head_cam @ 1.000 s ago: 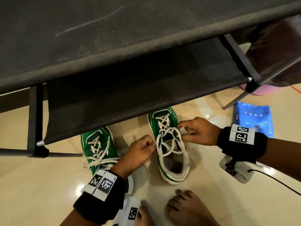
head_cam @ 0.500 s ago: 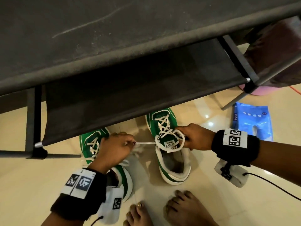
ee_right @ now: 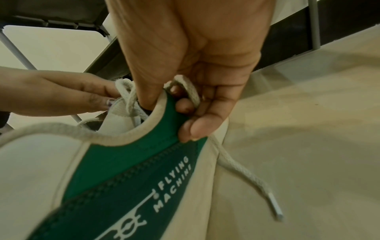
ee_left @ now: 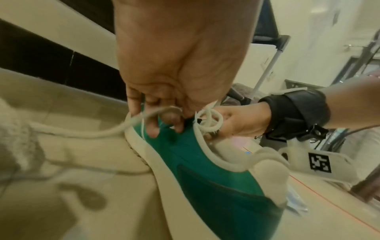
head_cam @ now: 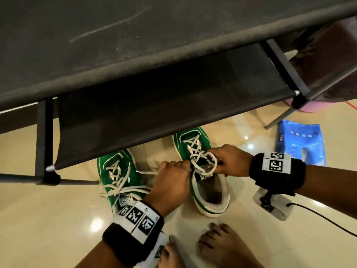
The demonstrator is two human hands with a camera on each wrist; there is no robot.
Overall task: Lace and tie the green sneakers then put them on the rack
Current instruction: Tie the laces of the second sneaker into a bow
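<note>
Two green sneakers with white laces stand on the tiled floor under the front edge of the dark fabric rack (head_cam: 173, 93). The left sneaker (head_cam: 123, 171) has loose laces spread across it. My left hand (head_cam: 173, 176) pinches a lace strand (ee_left: 156, 113) at the left side of the right sneaker (head_cam: 204, 182). At that shoe's right collar my right hand (head_cam: 229, 161) pinches a lace loop (ee_right: 187, 91), thumb inside the collar. A free lace end (ee_right: 255, 183) trails on the floor.
The rack's lower shelf overhangs the shoes' toes; its metal legs (head_cam: 278, 118) stand at either side. A blue plastic packet (head_cam: 301, 144) lies on the floor at right. My bare feet (head_cam: 222, 246) are just behind the right sneaker. A cable (head_cam: 324, 219) runs from the right wrist.
My left hand pulled a lace out to the left, then came back to the right sneaker's tongue. The right hand stayed at the shoe's right side, shifting slightly.
</note>
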